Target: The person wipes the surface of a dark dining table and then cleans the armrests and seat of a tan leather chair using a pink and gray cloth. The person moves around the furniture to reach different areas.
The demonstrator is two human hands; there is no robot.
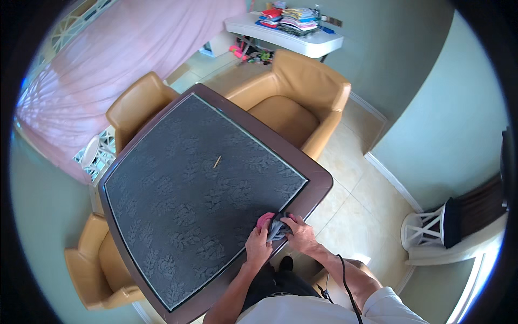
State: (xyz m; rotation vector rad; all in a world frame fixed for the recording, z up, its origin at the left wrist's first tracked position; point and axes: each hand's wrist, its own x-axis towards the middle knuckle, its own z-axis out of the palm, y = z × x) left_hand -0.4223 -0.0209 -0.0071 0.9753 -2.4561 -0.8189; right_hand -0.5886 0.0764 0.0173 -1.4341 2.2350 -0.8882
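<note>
A bunched piece of grey and pink cloth [277, 229] is between my hands at the near right edge of the table. My left hand [259, 244] is closed on its left side, by the pink part. Pinching the grey and dark part from the right is my right hand [300, 234]. The cloth is crumpled and partly covered by my fingers, so its exact kind cannot be made out. On the dark patterned tabletop [167, 189], well ahead of my hands, lies a thin light-brown stick [217, 162].
Tan armchairs stand around the table: one far right [291, 108], one far left [137, 105], one near left [102, 264]. A white side table [318, 47] at the back bears folded clothes [297, 21]. A black cord [345, 281] hangs along my right arm.
</note>
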